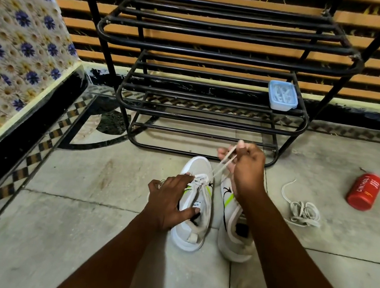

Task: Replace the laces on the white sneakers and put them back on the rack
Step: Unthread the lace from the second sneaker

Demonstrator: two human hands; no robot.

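Two white sneakers are standing side by side on the tiled floor [73,237], just near of the black metal rack [221,55]. Both are lying with their long axis running near to far, toes pointing far toward the rack and heels toward the person. Each is showing a lime-green stripe and a small black mark on its side; the mark is too small to read.

The left hand [169,199] is resting on the left sneaker [190,231], fingers spread and fairly straight over its left side and lacing, thumb lying across the tongue by the opening. The right hand [246,169] is hanging above the toe of the right sneaker [231,244], pinching a lace [221,164] that is stretching taut from the left sneaker's eyelets up and right into its fingers.

A loose lace [304,212] is lying in a tangle on the floor to the right of the sneakers. Farther right a red can [364,191] is lying on its side, reading "CINTHOL" in white letters. A blue lidded box [283,96] is sitting on the right end of a lower rack shelf. A bed [16,34] with flowered cloth is filling the left.
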